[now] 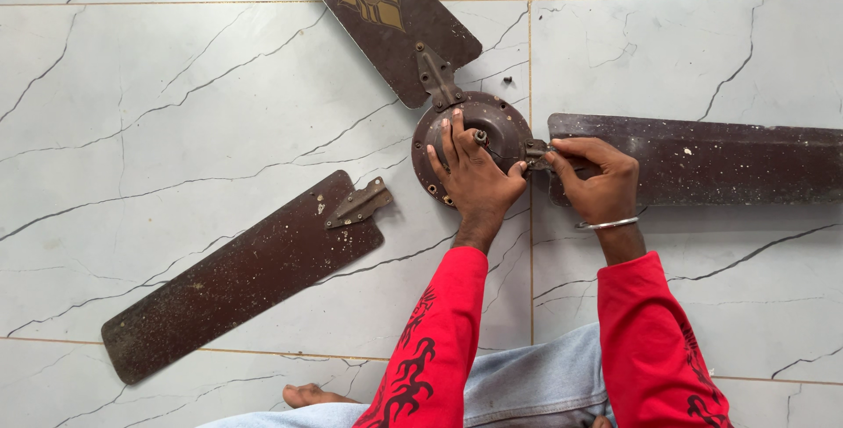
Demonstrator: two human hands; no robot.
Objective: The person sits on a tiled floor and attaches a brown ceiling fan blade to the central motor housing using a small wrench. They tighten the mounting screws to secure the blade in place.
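A: Head view, looking straight down at a white marble-look floor [176, 86] with dark veins and thin gold joints. On it lies a brown ceiling fan, taken partly apart.

B: Which pieces, biggest first?

A: Three long blades. The right blade [720, 163] lies flat and runs off to the right edge. The upper blade [386, 15], with a gold pattern, is still joined to the hub by its metal bracket [437, 77]. The loose blade [237, 279] lies well apart at lower left, its own bracket [358, 204] still on it. Then the round motor hub [496, 129] in the middle.

B: And the hands?

A: The left hand [474, 178] is spread flat on the hub, fingers open and pressing it down, with the short shaft [480, 136] showing between them. The right hand [597, 178] is closed round the inner end of the right blade, where its bracket meets the hub. I cannot tell whether it holds a tool. A metal bangle [606, 224] sits on that wrist, and both sleeves are red.

B: What step does that look like?

A: My guess is that the right blade's joint is being worked, with the hub steadied. The next move would call for firm pressure on the hub and care with small parts. A tiny dark screw [507, 80] lies just beside the hub.
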